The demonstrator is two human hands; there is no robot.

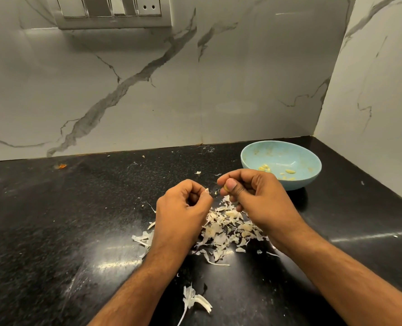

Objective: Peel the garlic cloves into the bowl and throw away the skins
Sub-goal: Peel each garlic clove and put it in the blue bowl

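Papery skin scrap (206,190) pinched in left hand (183,208); right hand (249,196) grips what looks like a garlic clove (224,188), which could slip onto the skins (226,229) at frame centre, missing the bowl (281,164).

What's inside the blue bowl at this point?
The blue bowl holds several peeled garlic cloves on its floor, plus pale smears on its wall. The right hand covers the near-left rim, so anything there is hidden.

Black speckled countertop (54,220), glossy, w/ streaky light reflections. Back wall (148,90) white marble-look, grey veins; side wall (372,102) on right same finish, meeting at corner. Switch panel (113,10) w/ socket top left. Small orange speck (61,165) near wall edge.
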